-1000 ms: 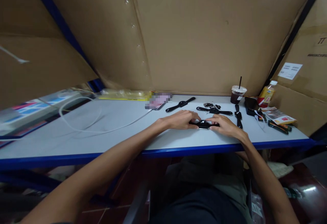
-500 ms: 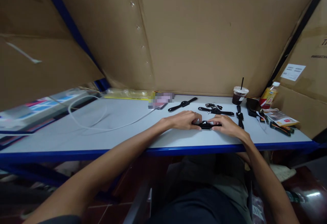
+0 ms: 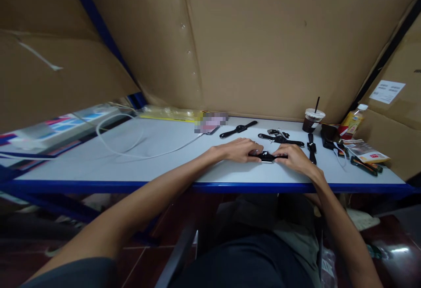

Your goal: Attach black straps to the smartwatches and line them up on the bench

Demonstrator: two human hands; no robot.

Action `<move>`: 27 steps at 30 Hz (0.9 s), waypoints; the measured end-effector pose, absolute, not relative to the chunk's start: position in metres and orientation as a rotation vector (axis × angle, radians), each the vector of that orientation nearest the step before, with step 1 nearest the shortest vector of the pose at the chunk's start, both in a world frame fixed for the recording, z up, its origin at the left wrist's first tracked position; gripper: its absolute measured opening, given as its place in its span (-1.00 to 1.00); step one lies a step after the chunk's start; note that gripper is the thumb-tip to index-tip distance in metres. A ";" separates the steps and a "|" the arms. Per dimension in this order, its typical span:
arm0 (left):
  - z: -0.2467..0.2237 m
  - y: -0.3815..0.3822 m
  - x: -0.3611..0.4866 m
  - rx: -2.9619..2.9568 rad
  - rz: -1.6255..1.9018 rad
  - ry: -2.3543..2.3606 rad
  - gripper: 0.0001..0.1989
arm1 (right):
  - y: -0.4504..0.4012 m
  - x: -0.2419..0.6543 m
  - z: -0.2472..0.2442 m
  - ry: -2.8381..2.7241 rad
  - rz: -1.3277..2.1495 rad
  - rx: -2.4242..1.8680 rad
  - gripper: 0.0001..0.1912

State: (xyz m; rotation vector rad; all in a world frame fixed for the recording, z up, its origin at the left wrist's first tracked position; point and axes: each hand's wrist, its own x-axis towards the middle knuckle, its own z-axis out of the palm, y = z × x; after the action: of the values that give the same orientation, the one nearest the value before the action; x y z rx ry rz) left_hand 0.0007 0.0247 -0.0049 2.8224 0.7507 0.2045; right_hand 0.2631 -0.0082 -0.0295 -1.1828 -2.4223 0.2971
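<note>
Near the table's front edge, a black two-handled tool [image 3: 266, 157] with a metal piece at its middle is held between both hands. My left hand [image 3: 243, 150] is closed round its left handle, and my right hand [image 3: 292, 156] grips the right one. Similar black tools lie beyond: one [image 3: 239, 129] behind my left hand, another [image 3: 280, 139] behind my right hand, and a third [image 3: 312, 148] right of my right hand. Small metal parts [image 3: 275, 132] rest by the middle tool.
A lidded drink cup [image 3: 313, 120], a bottle [image 3: 353, 122], a black case [image 3: 328, 136] and packets [image 3: 370, 152] stand or lie at the right. Left of the tools are a phone-like item [image 3: 210, 123] and a white cable [image 3: 148, 162]. Cardboard [image 3: 256, 47] rises behind.
The camera view has shifted slightly. My fingers have closed more tightly round both ends of the black tool, which stays at about the same place on the table.
</note>
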 end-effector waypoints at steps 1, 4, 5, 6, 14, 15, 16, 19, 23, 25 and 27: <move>-0.004 0.024 0.001 2.814 0.200 0.759 -0.77 | -0.008 0.263 -0.030 -2.427 0.298 -1.175 -0.74; -0.002 0.022 0.001 2.795 0.202 0.771 -0.77 | -0.006 0.264 -0.030 -2.434 0.305 -1.160 -0.72; -0.002 0.022 0.001 2.793 0.208 0.767 -0.76 | -0.006 0.264 -0.031 -2.433 0.301 -1.154 -0.71; -0.002 0.022 0.001 2.794 0.212 0.762 -0.75 | -0.006 0.264 -0.031 -2.430 0.294 -1.150 -0.71; -0.007 0.024 -0.001 2.812 0.204 0.730 -0.75 | -0.004 0.263 -0.035 -2.422 0.291 -1.146 -0.69; -0.008 0.025 -0.001 2.815 0.200 0.728 -0.76 | -0.004 0.263 -0.035 -2.422 0.293 -1.140 -0.69; -0.008 0.025 -0.001 2.819 0.197 0.727 -0.76 | -0.004 0.263 -0.035 -2.423 0.293 -1.138 -0.69; -0.007 0.024 -0.001 2.825 0.187 0.727 -0.75 | -0.005 0.262 -0.033 -2.416 0.298 -1.151 -0.71; -0.005 0.024 -0.001 2.823 0.168 0.750 -0.71 | -0.008 0.262 -0.029 -2.397 0.325 -1.207 -0.70; -0.004 0.026 -0.002 2.811 0.174 0.777 -0.68 | -0.009 0.263 -0.027 -2.402 0.343 -1.241 -0.70; -0.004 0.028 -0.003 2.806 0.194 0.796 -0.66 | -0.010 0.264 -0.026 -2.421 0.349 -1.255 -0.72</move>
State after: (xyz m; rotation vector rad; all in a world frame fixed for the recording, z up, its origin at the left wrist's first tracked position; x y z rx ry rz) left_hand -0.0028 0.0283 -0.0044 2.8059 0.7963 0.1944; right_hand 0.2645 -0.0100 -0.0264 -1.2547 -2.4212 0.3492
